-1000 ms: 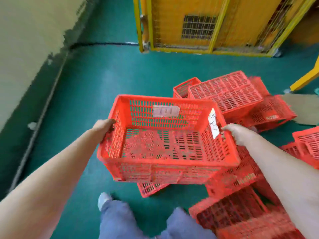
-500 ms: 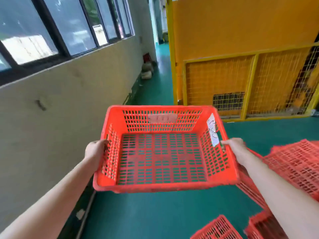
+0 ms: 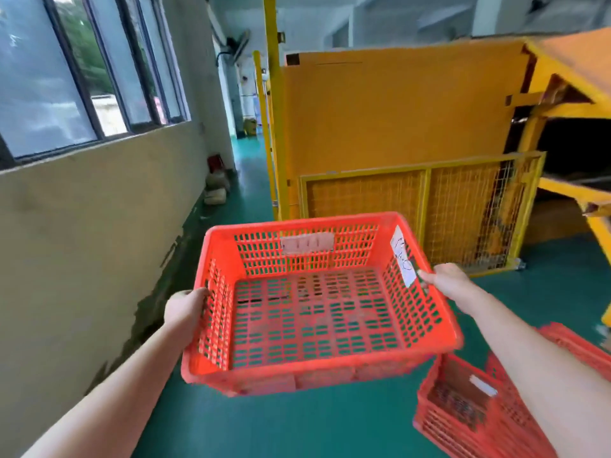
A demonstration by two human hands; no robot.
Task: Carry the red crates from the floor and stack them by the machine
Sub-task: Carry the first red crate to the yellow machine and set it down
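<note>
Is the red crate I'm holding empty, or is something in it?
Empty. Nothing lies in the crate; the green floor shows through its slotted bottom. Only paper labels stick to its walls.

Bright daylight from the left windows (image 3: 82,81) — soft motion blur, wide-angle bending at edges

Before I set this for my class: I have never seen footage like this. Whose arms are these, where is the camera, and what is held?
No robot here. A camera worn on a person's head looks forward and down, so the arms are the wearer's own. The left hand and the right hand each have a grip on opposite side walls of an empty red slatted crate, carried above the green floor. More red crates lie on the floor at lower right. Ahead stands a yellow mesh guard.
</note>
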